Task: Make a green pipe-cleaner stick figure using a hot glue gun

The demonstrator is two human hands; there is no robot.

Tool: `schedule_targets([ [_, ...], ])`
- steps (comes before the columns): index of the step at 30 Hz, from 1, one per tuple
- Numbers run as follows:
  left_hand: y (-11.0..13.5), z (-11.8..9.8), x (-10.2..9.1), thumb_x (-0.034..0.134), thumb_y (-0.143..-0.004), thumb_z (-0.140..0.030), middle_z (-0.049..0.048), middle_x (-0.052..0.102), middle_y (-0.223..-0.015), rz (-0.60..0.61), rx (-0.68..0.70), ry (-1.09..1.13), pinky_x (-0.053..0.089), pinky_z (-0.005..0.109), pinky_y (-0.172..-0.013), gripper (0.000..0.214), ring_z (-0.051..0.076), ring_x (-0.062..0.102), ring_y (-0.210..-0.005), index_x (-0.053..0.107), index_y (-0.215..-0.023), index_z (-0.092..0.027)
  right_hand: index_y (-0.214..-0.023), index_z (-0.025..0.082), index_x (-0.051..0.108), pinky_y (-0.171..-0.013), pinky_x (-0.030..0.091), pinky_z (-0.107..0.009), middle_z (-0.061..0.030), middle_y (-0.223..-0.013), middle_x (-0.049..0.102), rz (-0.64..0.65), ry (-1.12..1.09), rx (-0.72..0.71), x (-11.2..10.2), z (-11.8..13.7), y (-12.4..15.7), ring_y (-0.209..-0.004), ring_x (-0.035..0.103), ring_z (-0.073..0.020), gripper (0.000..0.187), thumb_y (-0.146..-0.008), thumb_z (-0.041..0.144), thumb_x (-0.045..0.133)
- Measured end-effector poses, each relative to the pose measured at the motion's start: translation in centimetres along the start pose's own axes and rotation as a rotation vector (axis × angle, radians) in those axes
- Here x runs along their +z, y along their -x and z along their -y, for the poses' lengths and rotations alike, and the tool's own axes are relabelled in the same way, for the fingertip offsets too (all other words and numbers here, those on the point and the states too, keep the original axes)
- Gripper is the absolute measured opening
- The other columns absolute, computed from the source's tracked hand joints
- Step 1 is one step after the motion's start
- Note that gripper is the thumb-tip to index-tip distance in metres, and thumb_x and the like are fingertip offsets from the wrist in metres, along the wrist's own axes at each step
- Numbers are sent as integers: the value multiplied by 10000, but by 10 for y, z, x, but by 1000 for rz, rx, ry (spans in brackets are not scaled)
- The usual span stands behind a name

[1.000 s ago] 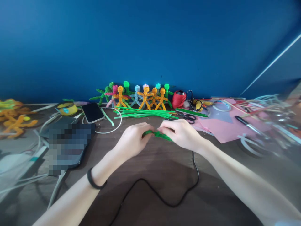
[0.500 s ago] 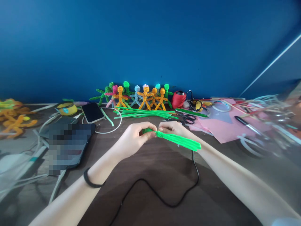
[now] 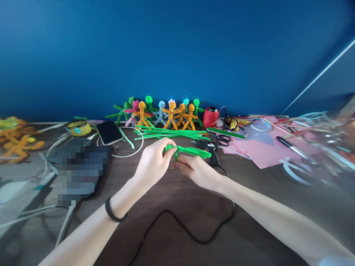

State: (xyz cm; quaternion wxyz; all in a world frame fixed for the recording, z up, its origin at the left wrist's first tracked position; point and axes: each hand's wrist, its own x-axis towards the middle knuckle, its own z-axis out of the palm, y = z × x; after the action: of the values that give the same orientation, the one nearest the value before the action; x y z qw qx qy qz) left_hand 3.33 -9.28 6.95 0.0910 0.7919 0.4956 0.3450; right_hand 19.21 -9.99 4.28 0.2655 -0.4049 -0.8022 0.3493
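Note:
My left hand [image 3: 153, 162] pinches the looped end of a bright green pipe cleaner [image 3: 191, 151] above the brown table. My right hand [image 3: 194, 169] sits just under it, fingers closed on a short green strand that hangs down from the twist. The rest of the pipe cleaner sticks out to the right, over a black glue gun [image 3: 207, 146]. A bundle of straight green pipe cleaners [image 3: 169, 133] lies behind my hands.
A row of pipe-cleaner figures [image 3: 166, 112] stands against the blue wall. A phone [image 3: 109, 132], a blurred dark device [image 3: 80, 168] and white cables lie left. Scissors [image 3: 222, 139], red yarn [image 3: 210, 116] and pink paper [image 3: 263, 147] are right. A black cord [image 3: 188, 229] loops in front.
My right hand has dropped from over the pipe cleaner to below it and shifted left. The long green end has swung up and back, uncovering the glue gun.

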Motion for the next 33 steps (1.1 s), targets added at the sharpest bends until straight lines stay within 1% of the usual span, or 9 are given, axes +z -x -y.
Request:
schedule_targets([
  [5,1,9,4,464,-850,-235,16,660,-808,21,97,-136,398,246,-606,125,152,587,-704,581,-854,-189,-752,163,538,-601,351,-251,-19,-710,558,-27,202,-49,-9,8,2,-631,495,-123,172,-888,222,451],
  [11,-1,10,3,434,-843,-183,46,655,-839,204,141,-105,417,267,-645,152,176,598,-761,585,-858,-185,-812,170,614,-589,333,-246,-19,-679,598,-63,322,-84,-31,7,3,-604,510,-126,190,-887,231,451],
  [13,-3,7,0,459,-825,-177,39,660,-866,267,129,-41,422,268,-672,144,176,599,-781,592,-879,-192,-818,172,631,-599,346,-240,-23,-720,632,-86,282,-93,-36,5,2,-633,536,-129,193,-882,241,462],
  [18,-5,-1,-11,494,-805,-215,-10,643,-760,367,54,123,406,242,-635,137,131,537,-641,618,-862,-196,-816,164,660,-668,392,-247,-25,-784,677,-122,105,-61,-44,1,-3,-720,590,-152,188,-857,233,490],
  [23,-5,-1,-14,509,-805,-291,-37,571,-665,399,-16,244,342,219,-520,151,89,395,-517,615,-857,-197,-823,161,679,-658,387,-233,-14,-792,660,-11,-72,-18,-47,-9,-8,-745,574,-145,218,-844,294,507],
  [26,-5,0,-13,497,-814,-298,-41,514,-624,384,-49,315,324,216,-494,145,86,375,-503,589,-854,-193,-789,138,662,-565,347,-223,1,-675,587,39,-141,46,-41,-14,-10,-635,513,-119,283,-839,362,497],
  [28,-5,0,-13,481,-827,-298,-31,514,-645,354,-68,351,341,217,-509,142,94,414,-533,564,-857,-187,-764,127,645,-527,313,-221,16,-613,526,24,-160,54,-35,-17,-10,-579,455,-101,294,-838,366,490],
  [31,-5,-1,-12,446,-850,-295,-18,519,-691,299,-69,332,354,224,-542,142,105,442,-584,536,-867,-186,-786,131,634,-550,328,-222,9,-650,547,-44,-184,18,-27,-19,-9,-608,461,-103,227,-834,296,487],
  [33,-5,-2,-12,427,-860,-280,-28,491,-675,306,-63,292,338,223,-536,133,98,408,-563,523,-883,-191,-809,135,635,-587,356,-229,-9,-712,585,-83,-210,7,-23,-21,-9,-664,498,-118,203,-828,273,489],
])
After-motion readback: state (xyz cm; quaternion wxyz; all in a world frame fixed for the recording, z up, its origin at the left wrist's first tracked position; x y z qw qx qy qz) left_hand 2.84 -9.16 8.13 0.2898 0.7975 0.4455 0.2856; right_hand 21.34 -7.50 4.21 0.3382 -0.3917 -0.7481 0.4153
